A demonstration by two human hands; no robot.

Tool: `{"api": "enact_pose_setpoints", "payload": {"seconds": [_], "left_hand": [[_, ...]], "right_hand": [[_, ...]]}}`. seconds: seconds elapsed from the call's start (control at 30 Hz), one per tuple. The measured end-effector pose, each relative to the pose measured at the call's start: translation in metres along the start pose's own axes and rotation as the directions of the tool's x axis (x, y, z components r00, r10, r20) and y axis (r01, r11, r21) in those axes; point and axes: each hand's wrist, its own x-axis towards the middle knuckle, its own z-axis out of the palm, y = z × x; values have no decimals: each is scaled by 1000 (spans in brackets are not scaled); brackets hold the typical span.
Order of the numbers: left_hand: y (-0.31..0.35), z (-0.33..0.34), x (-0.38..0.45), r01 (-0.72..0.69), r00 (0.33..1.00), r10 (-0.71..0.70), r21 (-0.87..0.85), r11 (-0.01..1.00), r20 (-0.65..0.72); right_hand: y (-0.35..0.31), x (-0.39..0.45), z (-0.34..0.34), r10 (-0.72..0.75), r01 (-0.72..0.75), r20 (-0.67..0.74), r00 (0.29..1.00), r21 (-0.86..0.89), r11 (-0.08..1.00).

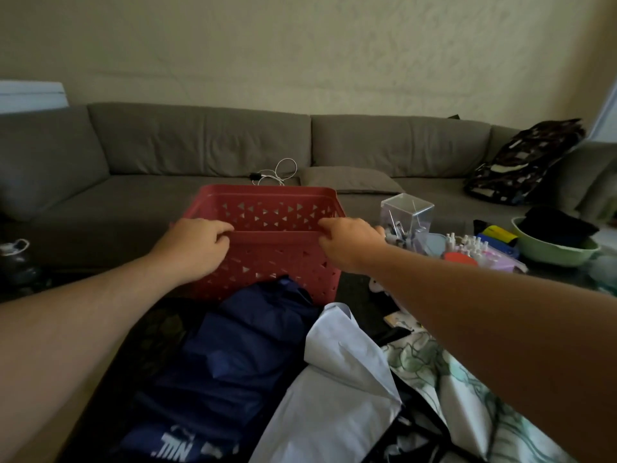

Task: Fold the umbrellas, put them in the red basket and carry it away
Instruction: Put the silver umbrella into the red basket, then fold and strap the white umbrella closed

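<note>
From the head camera, the left hand (197, 243) and right hand (347, 242) each curl their fingers over the near rim of the red basket (267, 208), which stands empty straight ahead. The 3 umbrellas, navy umbrella (233, 355), white umbrella (337, 379) and floral umbrella (430, 365), lie unfolded between basket and person, long axes running toward the basket. Just right of the basket, a clear plastic box (407, 212) crowds that hand.

Red basket (267, 212) stands behind navy (233, 355), white (337, 379) umbrellas.

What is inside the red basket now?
Only the far inner wall of the red basket shows, with nothing against it. Its near wall hides the bottom. Both hands, left and right, grip the near rim.
</note>
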Motion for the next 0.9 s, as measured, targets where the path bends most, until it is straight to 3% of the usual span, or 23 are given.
{"api": "enact_pose_setpoints", "payload": {"seconds": [0.1,0.2,0.33,0.43,0.57,0.67,0.9], "left_hand": [[13,-5,-22,24,998,-22,-47,999,57],[39,-8,-56,33,999,-31,-214,976,12],[83,5,-126,-27,993,62,-318,948,100],[108,22,-176,-50,974,126,-361,931,190],[134,35,-223,-24,966,124,-400,916,227],[153,36,-248,3,973,102,-452,892,207],[178,21,-280,-6,978,100,-455,890,183]], "right_hand": [[-8,-38,-9,-59,58,4,998,91,994],[-11,-86,-5,-117,127,-53,992,247,961],[-6,-160,14,-166,200,-120,979,369,908],[2,-208,30,-69,146,-166,984,512,847],[8,-262,43,170,16,-177,970,737,676],[7,-289,45,181,22,-181,967,763,646],[23,-298,21,144,60,-244,959,670,740]]}}
